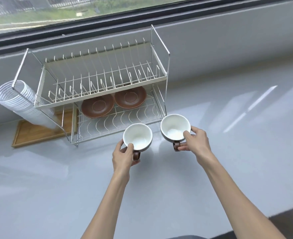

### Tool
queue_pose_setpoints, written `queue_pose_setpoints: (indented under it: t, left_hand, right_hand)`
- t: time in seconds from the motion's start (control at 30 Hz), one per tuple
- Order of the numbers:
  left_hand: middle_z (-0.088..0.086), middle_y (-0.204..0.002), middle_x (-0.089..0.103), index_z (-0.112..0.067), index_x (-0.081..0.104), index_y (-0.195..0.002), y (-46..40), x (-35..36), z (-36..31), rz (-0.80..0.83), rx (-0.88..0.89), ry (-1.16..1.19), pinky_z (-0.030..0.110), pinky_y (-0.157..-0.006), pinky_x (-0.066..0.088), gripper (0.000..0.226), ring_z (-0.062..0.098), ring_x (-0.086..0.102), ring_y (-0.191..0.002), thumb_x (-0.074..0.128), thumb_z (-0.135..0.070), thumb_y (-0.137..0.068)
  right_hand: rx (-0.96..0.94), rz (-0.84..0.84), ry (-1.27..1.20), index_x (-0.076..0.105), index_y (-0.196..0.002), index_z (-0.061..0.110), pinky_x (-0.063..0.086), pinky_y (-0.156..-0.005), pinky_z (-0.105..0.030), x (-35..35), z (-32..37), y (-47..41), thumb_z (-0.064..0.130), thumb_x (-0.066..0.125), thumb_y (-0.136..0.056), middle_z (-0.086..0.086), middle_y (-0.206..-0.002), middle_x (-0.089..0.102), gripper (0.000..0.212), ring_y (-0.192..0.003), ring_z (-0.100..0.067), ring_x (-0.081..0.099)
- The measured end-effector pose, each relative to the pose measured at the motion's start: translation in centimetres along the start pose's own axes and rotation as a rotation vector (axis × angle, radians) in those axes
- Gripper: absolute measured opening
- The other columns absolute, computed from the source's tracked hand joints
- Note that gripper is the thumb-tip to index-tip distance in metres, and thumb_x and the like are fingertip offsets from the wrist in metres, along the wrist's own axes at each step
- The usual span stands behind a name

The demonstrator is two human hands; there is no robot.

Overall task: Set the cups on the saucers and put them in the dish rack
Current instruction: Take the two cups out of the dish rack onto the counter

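**Two cups in hand, two saucers waiting in the rack**

Nearest the camera, two bare forearms reach out over a pale grey counter (211,152). Each hand carries a cup. The left hand (123,156) is closed around the brown handle of the left cup (137,136), thumb on the rim; the right hand (196,141) pinches the handle of the right cup (175,127) the same way. Both cups are upright, white inside and brown on handle and outer wall, and look empty. They sit just in front of the rack's lower shelf; whether they are lifted or resting on the counter cannot be told for sure.

Just beyond them stands the dish rack (101,87), a two-tier wire frame. On its lower shelf lie two brown saucers, side by side and flat: the left saucer (97,106) and the right saucer (130,97), each with a ringed well in the middle. Both are bare.

By my reading, the saucers are already placed and the cups are the remaining half: each must go onto a saucer under the low upper tier, which leaves little headroom.

Left of the rack, a stack of white plastic cups (21,102) leans over a wooden tray (39,133). A window (90,7) runs along the back.
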State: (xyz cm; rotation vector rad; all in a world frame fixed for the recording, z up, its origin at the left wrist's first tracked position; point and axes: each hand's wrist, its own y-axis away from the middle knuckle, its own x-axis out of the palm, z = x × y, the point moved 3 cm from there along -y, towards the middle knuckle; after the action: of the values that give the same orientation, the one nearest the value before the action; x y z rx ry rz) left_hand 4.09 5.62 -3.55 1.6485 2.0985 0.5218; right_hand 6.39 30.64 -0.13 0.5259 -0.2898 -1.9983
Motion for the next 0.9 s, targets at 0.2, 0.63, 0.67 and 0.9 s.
queue_pose_setpoints:
  t: [0.2,0.63,0.67,0.9]
  left_hand:
    - [0.011,-0.095,0.071,-0.022,0.055,-0.136,2.3,4.9,1.9,0.128,-0.013,-0.069,0.042,-0.066,0.064,0.05,0.022,0.061,-0.069,0.054,-0.011,-0.088]
    - [0.002,-0.081,0.068,-0.021,0.052,-0.139,4.6,15.7,2.6,0.311,-0.017,-0.167,0.041,-0.065,0.063,0.052,0.01,0.059,-0.052,0.054,-0.009,-0.089]
    - [0.002,-0.081,0.069,-0.022,0.052,-0.139,4.6,16.2,2.7,0.317,-0.017,-0.175,0.04,-0.064,0.063,0.052,0.009,0.059,-0.051,0.054,-0.01,-0.088]
    - [0.001,-0.079,0.07,-0.022,0.052,-0.139,4.6,18.2,3.4,0.345,-0.042,-0.19,0.041,-0.066,0.064,0.053,0.016,0.059,-0.058,0.054,-0.011,-0.087]
  right_hand:
    - [0.067,-0.117,-0.055,0.059,-0.11,0.023,0.063,-0.065,-0.041,-5.4,-3.8,1.6,0.007,0.044,-0.087,-0.009,-0.071,0.072,0.032,-0.058,-0.031,0.074]
    - [0.166,-0.319,-0.124,0.058,-0.092,0.034,0.062,-0.071,-0.049,-14.1,-8.6,1.3,0.008,0.042,-0.085,-0.003,-0.056,0.072,0.031,-0.055,-0.033,0.073]
    - [0.169,-0.324,-0.127,0.059,-0.094,0.032,0.062,-0.071,-0.049,-14.5,-8.8,1.2,0.008,0.042,-0.084,-0.004,-0.056,0.072,0.032,-0.055,-0.033,0.073]
    - [0.195,-0.369,-0.149,0.061,-0.105,0.024,0.061,-0.075,-0.052,-16.5,-10.4,0.4,0.008,0.042,-0.084,-0.009,-0.062,0.072,0.033,-0.056,-0.035,0.073]
